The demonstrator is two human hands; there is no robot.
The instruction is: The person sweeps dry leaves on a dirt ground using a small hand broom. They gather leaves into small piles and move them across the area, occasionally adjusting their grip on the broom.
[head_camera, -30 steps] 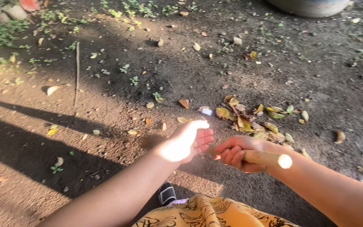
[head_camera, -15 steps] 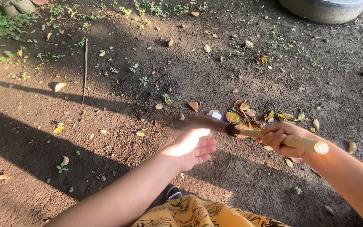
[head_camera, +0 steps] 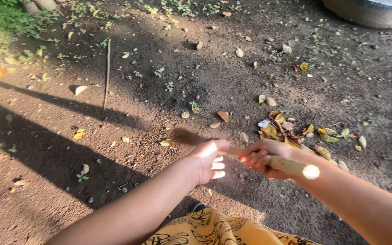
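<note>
A pale wooden broom handle (head_camera: 291,166) runs low across the middle of the bare dirt ground (head_camera: 169,90). The right hand (head_camera: 262,156) is wrapped tight around it; the left hand (head_camera: 207,159) closes on it further down. Just beyond lies a heap of dry leaves (head_camera: 291,129). A thin stick (head_camera: 107,72) lies well apart, a grey basin (head_camera: 373,11) at the far right edge.

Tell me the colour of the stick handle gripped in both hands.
Pale yellowish tan, like bamboo or light wood; the stick handle shows best in the head view, with its cut end sunlit.
</note>
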